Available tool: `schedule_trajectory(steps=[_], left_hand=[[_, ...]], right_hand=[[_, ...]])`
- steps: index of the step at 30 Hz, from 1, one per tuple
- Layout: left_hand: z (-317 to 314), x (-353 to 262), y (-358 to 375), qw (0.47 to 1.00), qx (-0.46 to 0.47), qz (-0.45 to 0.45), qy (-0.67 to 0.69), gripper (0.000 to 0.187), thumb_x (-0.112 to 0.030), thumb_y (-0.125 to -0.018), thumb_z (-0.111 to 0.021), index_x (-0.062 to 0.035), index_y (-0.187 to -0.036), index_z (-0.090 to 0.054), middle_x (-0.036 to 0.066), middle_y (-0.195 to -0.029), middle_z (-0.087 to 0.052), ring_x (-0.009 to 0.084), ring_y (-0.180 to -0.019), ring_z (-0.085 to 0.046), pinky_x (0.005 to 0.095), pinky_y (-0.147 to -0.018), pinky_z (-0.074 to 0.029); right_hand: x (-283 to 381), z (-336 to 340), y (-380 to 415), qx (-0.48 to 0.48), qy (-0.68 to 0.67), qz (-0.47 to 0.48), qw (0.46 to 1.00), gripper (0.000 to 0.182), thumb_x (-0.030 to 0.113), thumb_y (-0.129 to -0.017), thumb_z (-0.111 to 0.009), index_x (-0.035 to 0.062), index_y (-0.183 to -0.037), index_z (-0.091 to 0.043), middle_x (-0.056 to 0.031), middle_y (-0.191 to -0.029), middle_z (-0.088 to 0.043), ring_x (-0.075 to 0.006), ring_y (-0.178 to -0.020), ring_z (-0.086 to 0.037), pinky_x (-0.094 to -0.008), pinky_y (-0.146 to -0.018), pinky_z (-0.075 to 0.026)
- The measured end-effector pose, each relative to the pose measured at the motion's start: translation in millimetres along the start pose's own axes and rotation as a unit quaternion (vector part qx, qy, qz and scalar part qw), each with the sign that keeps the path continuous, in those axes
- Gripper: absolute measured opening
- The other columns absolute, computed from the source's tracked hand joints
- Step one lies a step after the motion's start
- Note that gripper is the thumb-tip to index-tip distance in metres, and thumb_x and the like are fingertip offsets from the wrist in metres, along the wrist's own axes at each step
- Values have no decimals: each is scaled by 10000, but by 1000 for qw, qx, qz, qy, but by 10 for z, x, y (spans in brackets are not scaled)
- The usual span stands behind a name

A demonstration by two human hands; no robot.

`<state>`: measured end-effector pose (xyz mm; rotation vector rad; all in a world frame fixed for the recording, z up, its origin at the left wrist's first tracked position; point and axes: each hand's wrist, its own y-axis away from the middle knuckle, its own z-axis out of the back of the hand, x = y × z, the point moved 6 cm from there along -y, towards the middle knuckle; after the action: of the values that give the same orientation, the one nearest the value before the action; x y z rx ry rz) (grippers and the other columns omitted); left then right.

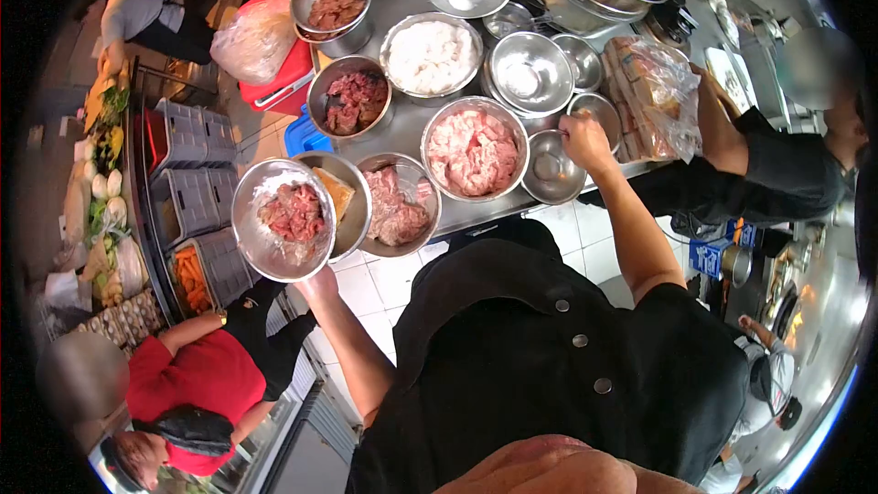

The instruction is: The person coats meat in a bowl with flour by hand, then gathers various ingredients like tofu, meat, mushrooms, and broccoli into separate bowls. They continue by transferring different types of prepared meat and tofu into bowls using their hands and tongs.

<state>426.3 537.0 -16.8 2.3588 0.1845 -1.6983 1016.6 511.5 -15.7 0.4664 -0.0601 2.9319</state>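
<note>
My left hand (317, 287) is closed on the near rim of a metal bowl (265, 267) holding cut red meat (294, 215) and white powder. The bowl is raised and partly covers another metal bowl (357, 230) with a tan slab in it. My right hand (585, 139), fingers curled, grips the rim of a shiny metal bowl (552, 174) at the counter's front edge. Between my hands are ground meat (393, 206) and pale pink meat (471, 154) in metal bowls. My right fingertips are partly hidden.
Behind are white food (430, 55), dark red meat (355, 102), stacked bowls (532, 71) and a plastic-wrapped pack (651, 96). A red cooler (283, 82) and grey crates (197, 135) stand left. People work nearby: one in red (197, 375), another in black (786, 165) at right.
</note>
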Motion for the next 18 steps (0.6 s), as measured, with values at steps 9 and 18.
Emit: schedule_trajectory(steps=[9,18], left_hand=[[179,179,81,999,-29,28,35,613,-318,-1040,-520,-59,-1546,-288,125,-1560,-364,290,-1420,-381,455,-1190,-323],[257,197,129,999,-35,3,30,540,-273,-1038,-527,-48,-1502,-365,126,-1503,-452,285,-1354,-476,434,-1131,-412]], right_hand=[[360,720,280,-60,-15,0,998,136,-11,-701,-617,39,-827,-608,-171,-859,-634,-403,-772,-628,-475,-680,-515],[317,1119,213,-292,-215,-186,913,82,33,-835,-639,-39,-867,-613,-166,-751,-642,-243,-666,-628,-383,-630,-494]])
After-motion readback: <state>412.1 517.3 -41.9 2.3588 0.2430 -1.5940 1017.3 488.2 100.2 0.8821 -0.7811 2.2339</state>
